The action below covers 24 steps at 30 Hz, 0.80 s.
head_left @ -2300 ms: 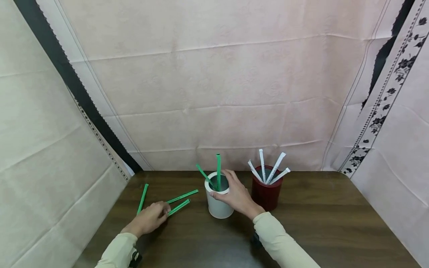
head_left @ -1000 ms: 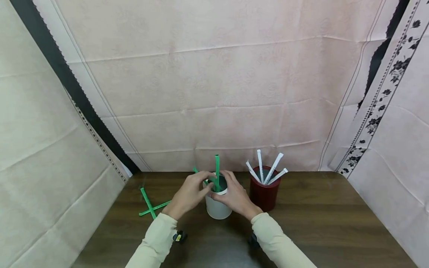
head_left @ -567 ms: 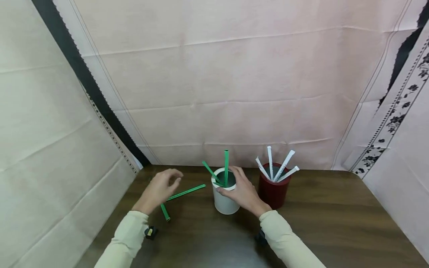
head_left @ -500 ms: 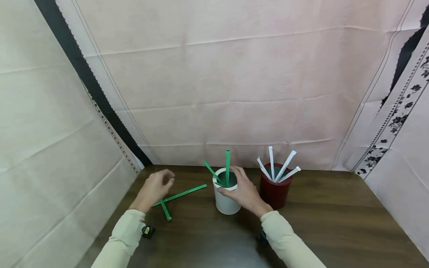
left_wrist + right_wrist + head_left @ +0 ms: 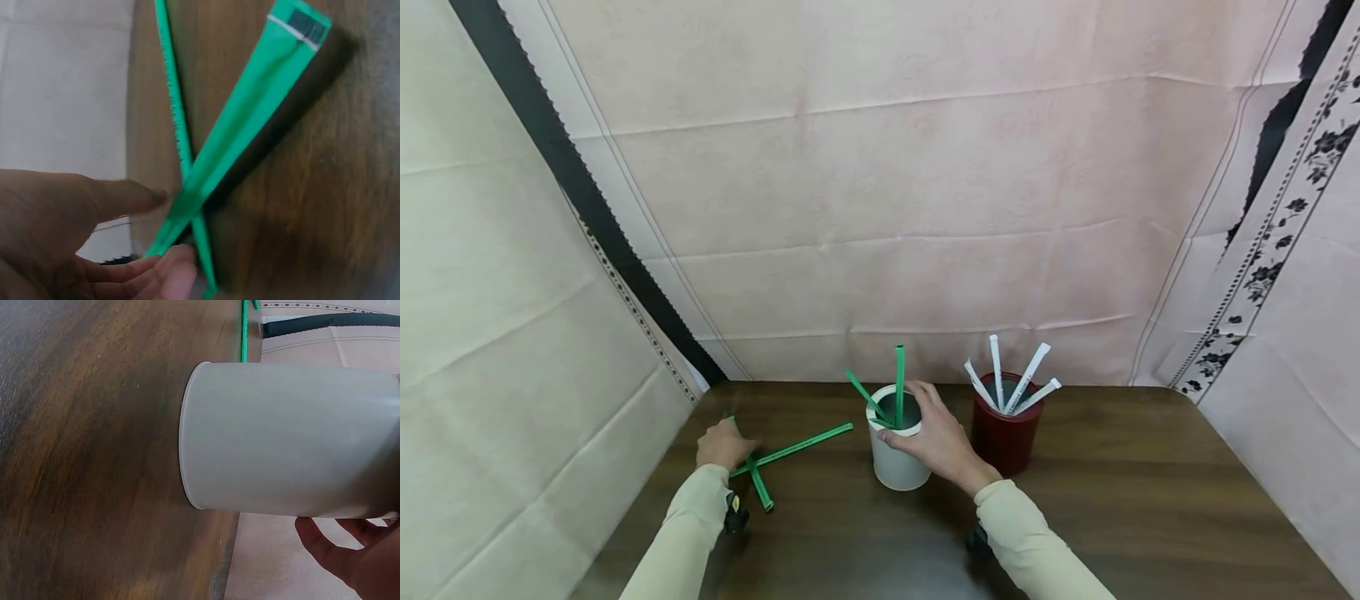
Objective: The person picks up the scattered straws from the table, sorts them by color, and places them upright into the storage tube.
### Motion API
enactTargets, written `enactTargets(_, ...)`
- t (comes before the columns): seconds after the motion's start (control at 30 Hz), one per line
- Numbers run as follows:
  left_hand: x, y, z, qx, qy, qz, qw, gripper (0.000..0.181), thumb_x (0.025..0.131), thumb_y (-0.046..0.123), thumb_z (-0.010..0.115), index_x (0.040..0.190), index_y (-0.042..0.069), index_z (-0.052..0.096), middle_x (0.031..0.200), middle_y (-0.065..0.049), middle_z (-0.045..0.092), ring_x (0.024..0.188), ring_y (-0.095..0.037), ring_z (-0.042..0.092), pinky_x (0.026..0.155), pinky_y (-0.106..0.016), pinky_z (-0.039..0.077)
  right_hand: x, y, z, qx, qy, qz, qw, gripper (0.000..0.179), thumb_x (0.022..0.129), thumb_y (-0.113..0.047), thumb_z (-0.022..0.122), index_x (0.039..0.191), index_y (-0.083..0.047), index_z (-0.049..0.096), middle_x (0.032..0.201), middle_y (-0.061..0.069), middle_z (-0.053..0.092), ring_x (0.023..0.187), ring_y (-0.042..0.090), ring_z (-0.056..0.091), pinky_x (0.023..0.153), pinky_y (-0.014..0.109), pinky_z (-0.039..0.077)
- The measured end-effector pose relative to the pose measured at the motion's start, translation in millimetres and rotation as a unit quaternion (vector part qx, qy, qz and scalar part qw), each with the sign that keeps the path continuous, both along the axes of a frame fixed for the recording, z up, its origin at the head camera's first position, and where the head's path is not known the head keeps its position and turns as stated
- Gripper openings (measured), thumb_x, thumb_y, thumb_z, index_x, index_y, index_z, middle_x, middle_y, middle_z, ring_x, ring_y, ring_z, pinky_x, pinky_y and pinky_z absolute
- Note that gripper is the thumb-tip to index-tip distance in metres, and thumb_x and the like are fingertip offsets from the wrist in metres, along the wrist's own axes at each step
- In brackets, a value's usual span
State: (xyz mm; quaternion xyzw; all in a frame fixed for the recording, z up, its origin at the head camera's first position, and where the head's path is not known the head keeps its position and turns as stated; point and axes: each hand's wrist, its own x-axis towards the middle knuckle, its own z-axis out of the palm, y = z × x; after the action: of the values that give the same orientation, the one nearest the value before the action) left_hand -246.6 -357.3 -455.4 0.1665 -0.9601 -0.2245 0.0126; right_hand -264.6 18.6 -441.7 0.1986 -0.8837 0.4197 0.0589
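Observation:
My left hand is at the far end of a slim green stick packet, which crosses over another green stick packet on the table. In the left wrist view, the fingers lie on either side of the upper packet, with a gap between them. My right hand grips the white cup at its rim, thumb in front and fingers round the right side. Several green packets stand in the cup, one upright, another leaning left. The right wrist view shows the upright cup sideways, its base on the table.
A dark red cup holding several white stick packets stands just right of the white cup, close behind my right hand. The brown wooden table ends at a pale cloth wall, with cloth also at both sides.
My left hand carried one green packet to the white cup, let it go inside, then came back left to the two crossed packets. The right hand has stayed on the cup.

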Motion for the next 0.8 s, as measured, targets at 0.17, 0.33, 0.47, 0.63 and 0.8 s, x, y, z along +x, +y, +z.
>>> enactTargets(0.17,-3.4,-4.7,-6.0,0.056,-0.029,0.031,0.9975,0.021,0.084,0.014,0.066,0.079,-0.006,0.062,0.072,-0.020,0.065,0.061,-0.033,0.065,0.052,-0.037,0.054,0.8,-2,0.9,0.000,-0.001,0.005,1.0000,0.096,0.074,-0.072,0.072,0.150,-0.025,0.038,0.147,0.000,0.040,0.124,0.022,0.053,0.091,0.055,0.053)
enactTargets(0.33,-4.3,-9.2,-1.6,0.125,-0.010,0.039,0.9913,0.020,0.090,0.014,0.066,0.090,-0.006,0.067,0.067,-0.010,0.069,0.056,-0.019,0.067,0.082,-0.052,0.054,-1.0,-1,0.9,0.000,-0.006,-0.002,1.0000,0.097,0.072,-0.072,0.072,0.150,-0.026,0.038,0.145,-0.003,0.040,0.125,0.026,0.053,0.091,0.056,0.052)
enactTargets(0.47,1.8,-9.3,15.9,0.141,0.040,0.042,0.9883,0.028,0.095,0.019,0.065,0.110,-0.005,0.068,0.074,-0.010,0.073,0.057,-0.016,0.069,0.087,-0.054,0.050,-1.8,-1,1.0,-0.003,-0.006,-0.001,1.0000,0.097,0.072,-0.072,0.073,0.150,-0.026,0.038,0.145,-0.004,0.040,0.126,0.030,0.053,0.092,0.057,0.051)
enactTargets(0.63,11.7,9.5,53.9,0.177,0.105,0.008,0.9786,0.039,0.095,0.031,0.068,0.122,0.002,0.067,0.101,-0.014,0.072,0.068,-0.018,0.072,0.064,-0.035,0.056,-2.0,-1,0.1,0.000,-0.003,0.000,1.0000,0.097,0.073,-0.073,0.071,0.151,-0.025,0.038,0.146,-0.003,0.040,0.126,0.028,0.053,0.092,0.056,0.051)
enactTargets(0.8,25.0,51.5,99.5,0.193,0.178,-0.044,0.9638,0.040,0.090,0.042,0.073,0.116,0.012,0.073,0.100,-0.010,0.071,0.076,-0.018,0.064,0.064,-0.031,0.053,-0.1,-1,1.1,-0.006,-0.003,-0.001,1.0000,0.097,0.073,-0.071,0.073,0.151,-0.025,0.038,0.146,-0.003,0.040,0.126,0.027,0.053,0.092,0.057,0.052)
